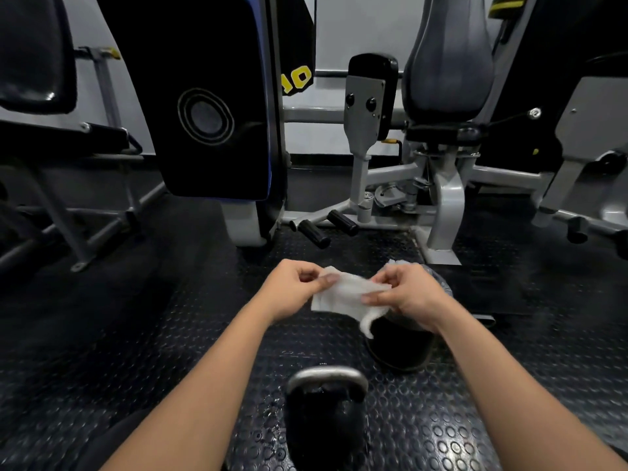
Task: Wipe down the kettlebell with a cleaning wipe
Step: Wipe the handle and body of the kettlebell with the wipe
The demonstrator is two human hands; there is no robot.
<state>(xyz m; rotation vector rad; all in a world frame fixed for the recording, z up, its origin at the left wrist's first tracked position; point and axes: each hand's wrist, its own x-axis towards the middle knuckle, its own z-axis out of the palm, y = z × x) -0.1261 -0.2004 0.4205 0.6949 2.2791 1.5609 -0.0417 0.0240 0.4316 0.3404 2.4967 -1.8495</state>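
Observation:
A black kettlebell [326, 416] with a worn grey handle stands on the studded rubber floor between my forearms, near the bottom of the view. Above it, both hands hold a white cleaning wipe [343, 297] stretched between them. My left hand [292, 290] pinches its left edge and my right hand [407, 297] pinches its right edge. A loose corner of the wipe hangs down below my right hand. Neither hand touches the kettlebell.
A dark wipe packet [401, 348] with a shiny wrapper lies on the floor behind my right hand. Gym machines stand ahead: a black weight-stack cover [210, 107], a grey frame with foot pegs [326, 229], and a bench frame [68, 215] at left.

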